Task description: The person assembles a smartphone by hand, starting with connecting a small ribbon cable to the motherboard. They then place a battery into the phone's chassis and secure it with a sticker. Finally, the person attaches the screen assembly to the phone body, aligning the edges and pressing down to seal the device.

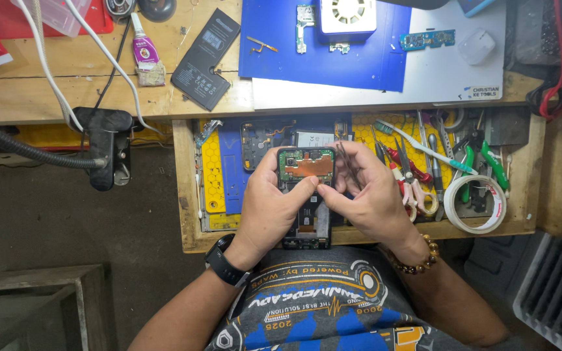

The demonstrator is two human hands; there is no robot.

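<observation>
Centre frame: left hand (269,205) grips the opened phone (306,195), right hand (367,195) pinches tweezers (347,162), apparently mid board work; next move demands steady tip placement.

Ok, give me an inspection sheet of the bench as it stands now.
Surface: wooden bench with a blue mat; an open tool drawer below it.
Job's things: opened phone, circuit board exposed, held over the drawer.
Clutter: battery, glue tube, small boards, tape roll, toothbrush, pliers.
Grippers: left hand grips the phone; right hand holds tweezers and touches the phone.
Cables: white cables across the bench; red wires at far right.
Surroundings: black clamp on the bench edge; dark floor.
</observation>
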